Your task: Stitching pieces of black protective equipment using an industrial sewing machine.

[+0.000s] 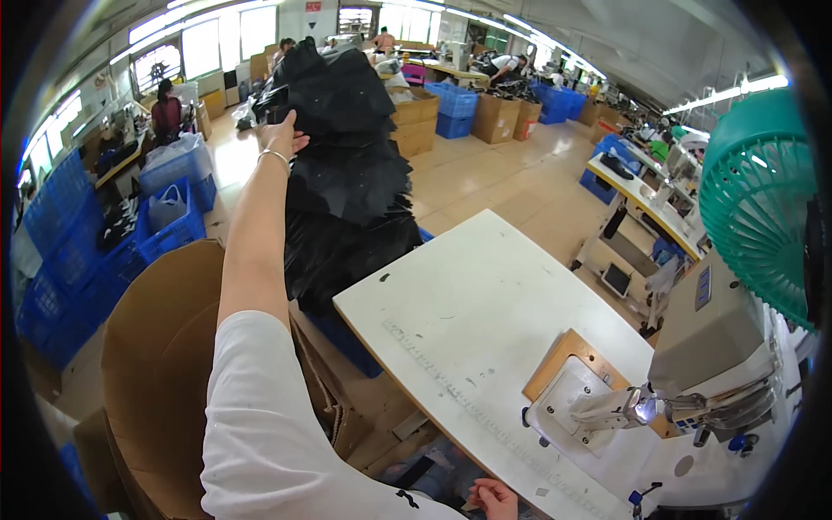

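My left arm stretches forward to a tall stack of black sheet-like pieces [342, 160], which look like cut fabric or leather. Near the top of its left side, my left hand [279, 139] closes on the edge of a black piece; the fingertips are partly hidden. Low in the view, my right hand [494, 500] rests by the front edge of a white sewing table [468, 295]. Its fingers are curled in and nothing shows between them. A sewing machine [706, 347] stands on the table's right side, its needle area above a metal plate [572, 403].
An open cardboard box [160, 355] stands at my left, below the arm. Blue crates [169, 221] line the left side. A green fan [758, 204] hangs at the right. Farther off are cardboard boxes [497, 119], more work tables [646, 195] and several people.
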Motion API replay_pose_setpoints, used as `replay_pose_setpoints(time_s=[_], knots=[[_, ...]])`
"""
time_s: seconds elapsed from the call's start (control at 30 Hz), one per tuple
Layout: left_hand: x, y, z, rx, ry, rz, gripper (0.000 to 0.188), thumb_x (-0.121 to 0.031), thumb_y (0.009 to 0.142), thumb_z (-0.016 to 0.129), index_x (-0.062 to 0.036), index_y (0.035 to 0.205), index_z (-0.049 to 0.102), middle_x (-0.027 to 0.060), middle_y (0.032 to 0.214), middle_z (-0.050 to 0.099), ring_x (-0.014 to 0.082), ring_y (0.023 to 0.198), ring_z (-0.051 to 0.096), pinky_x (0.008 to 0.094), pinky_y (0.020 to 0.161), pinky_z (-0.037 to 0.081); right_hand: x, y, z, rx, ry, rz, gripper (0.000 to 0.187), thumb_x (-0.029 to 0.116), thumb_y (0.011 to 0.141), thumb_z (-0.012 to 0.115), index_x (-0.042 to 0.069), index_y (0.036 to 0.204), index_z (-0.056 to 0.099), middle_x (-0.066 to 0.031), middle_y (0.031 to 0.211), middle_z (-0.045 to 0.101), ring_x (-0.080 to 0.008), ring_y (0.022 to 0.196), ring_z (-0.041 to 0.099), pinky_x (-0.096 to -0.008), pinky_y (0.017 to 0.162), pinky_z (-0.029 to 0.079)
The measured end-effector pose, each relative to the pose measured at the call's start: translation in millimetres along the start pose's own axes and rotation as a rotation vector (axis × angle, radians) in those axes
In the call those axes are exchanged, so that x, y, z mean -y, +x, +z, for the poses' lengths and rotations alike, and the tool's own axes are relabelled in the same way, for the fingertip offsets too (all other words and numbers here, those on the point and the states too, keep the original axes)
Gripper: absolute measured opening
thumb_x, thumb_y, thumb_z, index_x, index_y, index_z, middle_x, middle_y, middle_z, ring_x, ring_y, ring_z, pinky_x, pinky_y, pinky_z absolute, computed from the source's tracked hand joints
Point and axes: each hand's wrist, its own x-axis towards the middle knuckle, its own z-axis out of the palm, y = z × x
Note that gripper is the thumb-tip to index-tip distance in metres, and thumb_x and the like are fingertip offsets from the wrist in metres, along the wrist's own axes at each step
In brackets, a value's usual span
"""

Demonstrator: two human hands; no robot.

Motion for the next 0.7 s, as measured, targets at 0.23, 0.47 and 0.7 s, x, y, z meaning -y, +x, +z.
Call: replay_pose_setpoints(time_s=[0.23, 0.47, 0.7], knots=[[-41.4, -2.9, 0.1, 0.172, 0.345, -0.05, 0.043, -0.035, 0.09, 0.061, 0.0074, 0.083, 0.059, 0.0195, 0.073, 0.066, 0.0272, 0.055, 0.067, 0.0279, 0.035, 0.048, 15.1, 1.4, 6.6, -0.002, -0.028, 0.072, 0.024, 0.015, 0.093, 0.058, 0.001, 0.111, 0.063, -0.006, 0.091, 0.066, -0.0117, 0.077, 0.059, -0.0233, 0.06, 0.047], [-86.3, -67.8, 41.7, 0.298, 0.043, 0.57, 0.037, -0.02, 0.087, 0.065, 0.0162, 0.088, 0.056, 0.0185, 0.072, 0.062, 0.0318, 0.061, 0.068, 0.0366, 0.053, 0.057, 6.6, 8.9, 5.5, -0.036, 0.064, 0.113, 0.018, 0.007, 0.093, 0.054, -0.001, 0.107, 0.063, -0.0094, 0.088, 0.067, -0.0135, 0.076, 0.062, -0.0255, 0.072, 0.051], [10.5, -329.8, 69.2, 0.711, -0.195, 0.231, 0.024, -0.011, 0.087, 0.058, 0.0096, 0.095, 0.049, 0.0146, 0.084, 0.057, 0.034, 0.08, 0.068, 0.0448, 0.066, 0.059, 5.4, -2.5, 0.4, -0.012, 0.129, 0.006, 0.018, 0.006, 0.093, 0.053, 0.0, 0.107, 0.063, -0.0085, 0.09, 0.067, -0.0113, 0.076, 0.061, -0.0231, 0.072, 0.05]])
